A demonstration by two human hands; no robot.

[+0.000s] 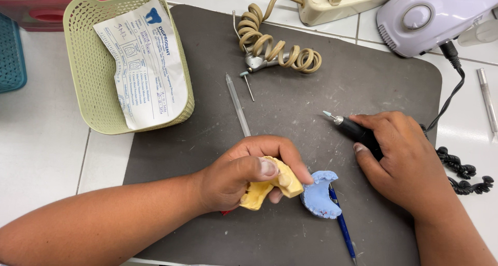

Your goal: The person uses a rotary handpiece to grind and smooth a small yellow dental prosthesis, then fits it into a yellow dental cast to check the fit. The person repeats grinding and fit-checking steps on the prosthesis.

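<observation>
my left hand (244, 175) has its fingers curled shut around a yellow dental cast (270, 185), thumb pressed flat across its top, and the cast sits low over the near middle of the dark grey mat (332, 89). my right hand (402, 159) is closed around a black rotary handpiece (358, 132), thumb along its near side, the small pale grinding tip (327, 114) pointing left and slightly far, clear of the cast. just right of the yellow cast, between my two hands, a blue dental cast (319, 193) lies on the mat, partly over a blue pen (343, 229) that runs toward the near edge. a thin clear rod (237, 105) lies on the mat beyond my left hand, and beyond that a beige coiled hose (272, 45) ends in a metal nozzle. a black coiled cord (461, 170) trails off to the right of my right hand, onto the white tiled bench (41, 136). at the far left, a pale green basket (88, 74) holds a printed paper form (145, 63). a white motor unit (436, 17) sits at the far right, with a cream device (337, 4) to its left. a slim metal tool (487, 100) lies at the right edge.
</observation>
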